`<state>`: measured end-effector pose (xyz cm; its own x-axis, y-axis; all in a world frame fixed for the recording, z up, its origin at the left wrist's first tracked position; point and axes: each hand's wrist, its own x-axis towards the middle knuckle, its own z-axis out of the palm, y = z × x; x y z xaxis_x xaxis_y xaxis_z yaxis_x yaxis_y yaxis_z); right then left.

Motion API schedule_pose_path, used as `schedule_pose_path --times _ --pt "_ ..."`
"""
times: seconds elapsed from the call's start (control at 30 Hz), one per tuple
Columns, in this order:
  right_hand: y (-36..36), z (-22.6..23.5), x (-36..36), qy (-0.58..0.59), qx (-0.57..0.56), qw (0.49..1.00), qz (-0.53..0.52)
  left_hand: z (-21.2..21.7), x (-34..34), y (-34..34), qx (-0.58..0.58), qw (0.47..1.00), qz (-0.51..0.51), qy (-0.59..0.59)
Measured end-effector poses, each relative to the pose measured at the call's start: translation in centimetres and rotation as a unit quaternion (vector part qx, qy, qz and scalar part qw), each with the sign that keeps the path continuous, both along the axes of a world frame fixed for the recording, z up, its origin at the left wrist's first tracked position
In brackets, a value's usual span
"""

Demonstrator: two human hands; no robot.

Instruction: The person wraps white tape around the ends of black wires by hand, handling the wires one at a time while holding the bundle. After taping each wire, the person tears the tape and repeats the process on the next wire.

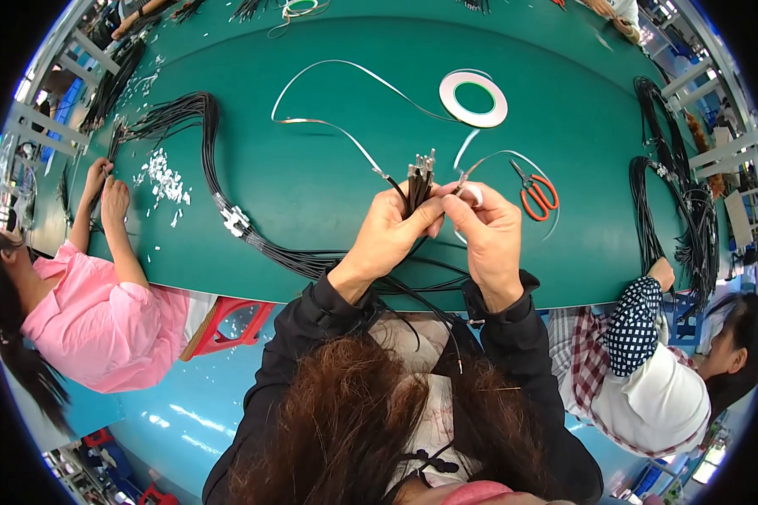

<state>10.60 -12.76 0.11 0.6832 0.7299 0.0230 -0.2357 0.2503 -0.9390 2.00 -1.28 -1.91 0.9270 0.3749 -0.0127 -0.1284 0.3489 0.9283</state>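
Left hand clamped around black cables; right hand just beside, pinching tape strip; scissors near right.

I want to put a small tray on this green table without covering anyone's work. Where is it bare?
Bare green table lies between the black cable bundle and the tape strip, and beyond the tape roll. Crowded: around the left hand and right hand, by the orange scissors, and the cable coils at right.
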Motion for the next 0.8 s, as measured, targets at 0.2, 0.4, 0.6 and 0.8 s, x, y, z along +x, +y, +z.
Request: schedule_pose_path --times 0.2,0.4,0.6,0.8 --pt "0.0 -1.5 0.7 0.027 0.053 0.997 -0.053 -0.1 0.0 0.7 -0.031 0.999 -0.012 0.004" --pt "0.4 -1.5 0.3 -0.007 0.085 0.995 -0.059 -0.8 0.0 -0.1 0.029 0.999 0.034 -0.017" --pt "0.8 -2.3 -0.8 -0.018 0.045 0.998 -0.038 -1.3 0.3 -1.2 0.003 0.994 0.094 -0.049" --pt "0.7 -2.2 -0.1 0.001 0.067 0.992 -0.107 -0.9 -0.1 -0.7 0.055 0.993 0.102 -0.002"
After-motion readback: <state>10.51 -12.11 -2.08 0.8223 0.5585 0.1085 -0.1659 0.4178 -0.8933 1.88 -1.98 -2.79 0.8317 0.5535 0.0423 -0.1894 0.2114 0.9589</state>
